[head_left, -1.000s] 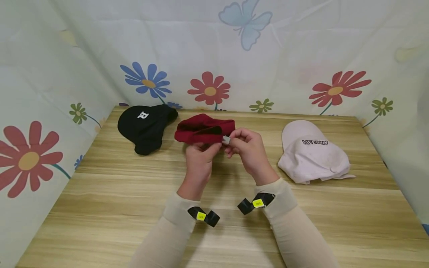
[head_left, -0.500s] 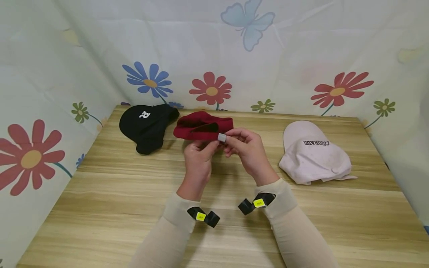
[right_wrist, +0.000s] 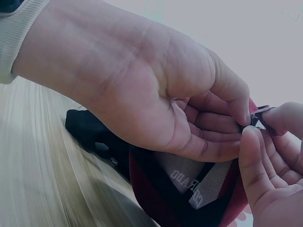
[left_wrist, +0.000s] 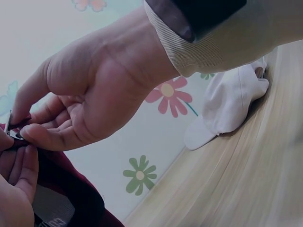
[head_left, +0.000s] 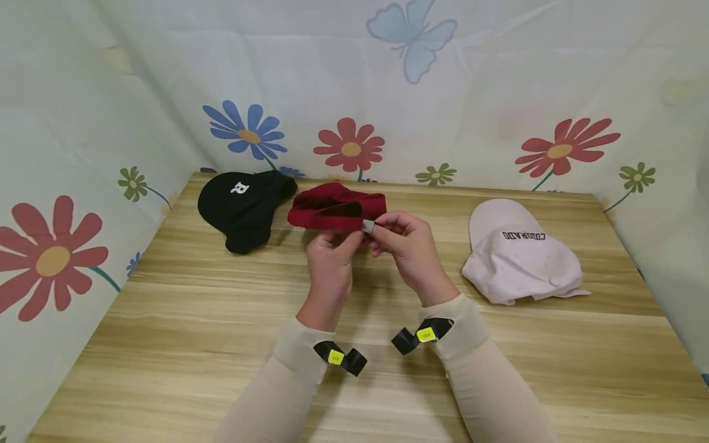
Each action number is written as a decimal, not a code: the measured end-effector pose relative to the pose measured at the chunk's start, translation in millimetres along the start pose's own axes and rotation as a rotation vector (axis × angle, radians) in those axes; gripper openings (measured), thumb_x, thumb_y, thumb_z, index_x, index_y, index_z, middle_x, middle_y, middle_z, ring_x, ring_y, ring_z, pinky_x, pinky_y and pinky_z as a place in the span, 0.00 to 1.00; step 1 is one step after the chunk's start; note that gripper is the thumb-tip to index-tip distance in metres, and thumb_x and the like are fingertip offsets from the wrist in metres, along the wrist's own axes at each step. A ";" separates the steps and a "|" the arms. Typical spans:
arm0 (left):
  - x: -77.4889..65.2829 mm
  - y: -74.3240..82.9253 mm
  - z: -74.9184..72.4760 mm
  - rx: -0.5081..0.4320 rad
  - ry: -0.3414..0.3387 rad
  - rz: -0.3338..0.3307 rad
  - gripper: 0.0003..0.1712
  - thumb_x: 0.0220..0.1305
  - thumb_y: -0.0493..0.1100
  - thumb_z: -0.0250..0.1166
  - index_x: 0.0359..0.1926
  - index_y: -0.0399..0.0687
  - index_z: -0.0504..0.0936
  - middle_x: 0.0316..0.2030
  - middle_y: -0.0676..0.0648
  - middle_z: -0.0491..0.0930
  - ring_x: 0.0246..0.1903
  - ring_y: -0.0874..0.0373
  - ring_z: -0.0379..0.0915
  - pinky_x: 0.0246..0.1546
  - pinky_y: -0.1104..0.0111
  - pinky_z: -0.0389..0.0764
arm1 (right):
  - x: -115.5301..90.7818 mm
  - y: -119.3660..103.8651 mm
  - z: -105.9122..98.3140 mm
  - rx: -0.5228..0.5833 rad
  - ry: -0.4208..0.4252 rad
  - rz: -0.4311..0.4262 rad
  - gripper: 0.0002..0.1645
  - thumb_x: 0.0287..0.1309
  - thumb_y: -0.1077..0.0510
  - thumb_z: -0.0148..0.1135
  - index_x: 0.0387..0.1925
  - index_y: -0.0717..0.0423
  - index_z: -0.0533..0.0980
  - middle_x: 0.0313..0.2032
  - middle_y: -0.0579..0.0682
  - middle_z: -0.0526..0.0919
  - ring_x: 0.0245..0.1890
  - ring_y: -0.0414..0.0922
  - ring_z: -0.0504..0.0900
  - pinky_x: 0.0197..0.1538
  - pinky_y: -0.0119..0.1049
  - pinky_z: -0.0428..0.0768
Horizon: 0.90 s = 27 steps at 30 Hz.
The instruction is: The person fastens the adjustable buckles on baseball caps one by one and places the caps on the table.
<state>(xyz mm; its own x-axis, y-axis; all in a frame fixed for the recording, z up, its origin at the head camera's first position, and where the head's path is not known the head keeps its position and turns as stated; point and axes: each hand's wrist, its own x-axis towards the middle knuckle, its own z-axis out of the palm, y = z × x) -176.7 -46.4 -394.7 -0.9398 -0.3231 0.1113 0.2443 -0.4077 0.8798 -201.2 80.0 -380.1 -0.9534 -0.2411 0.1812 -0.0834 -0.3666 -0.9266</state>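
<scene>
A dark red baseball cap (head_left: 327, 209) is held up near the back middle of the table, its opening toward me. My left hand (head_left: 330, 261) grips the cap's near edge, thumb on top. With thumb and forefinger my right hand (head_left: 407, 252) pinches a small silver metal buckle (head_left: 368, 227) at the right end of that edge. In the right wrist view the clasp (right_wrist: 260, 110) looks raised, with dark strap fabric at it, and both hands' fingertips meet there. Pale lettering (right_wrist: 187, 187) shows inside the cap.
A black cap (head_left: 240, 209) with a white R lies at the back left of the wooden table (head_left: 194, 338). At the right lies a pale pink cap (head_left: 520, 258) lettered COLORADO. A flower-printed curtain (head_left: 465, 111) hangs behind and beside the table.
The red cap and buckle have shifted slightly up and left over the last second. The buckle turned flat toward the head camera, then tilted again. Both hands keep their pinch.
</scene>
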 end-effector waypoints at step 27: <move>0.7 0.5 1.0 -0.231 -0.046 -0.066 0.14 0.57 0.22 0.60 0.29 0.44 0.83 0.28 0.49 0.84 0.28 0.60 0.80 0.38 0.69 0.83 | -2.3 -0.1 -2.1 0.086 -0.022 -0.002 0.09 0.64 0.69 0.54 0.34 0.54 0.77 0.26 0.47 0.81 0.22 0.39 0.79 0.27 0.29 0.81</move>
<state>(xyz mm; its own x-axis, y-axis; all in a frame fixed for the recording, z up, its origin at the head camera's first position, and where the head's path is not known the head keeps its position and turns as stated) -177.4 -45.9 -393.7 -0.9641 -0.2524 0.0824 0.2251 -0.6125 0.7577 -199.6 82.5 -381.1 -0.9467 -0.2594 0.1913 -0.0594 -0.4430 -0.8946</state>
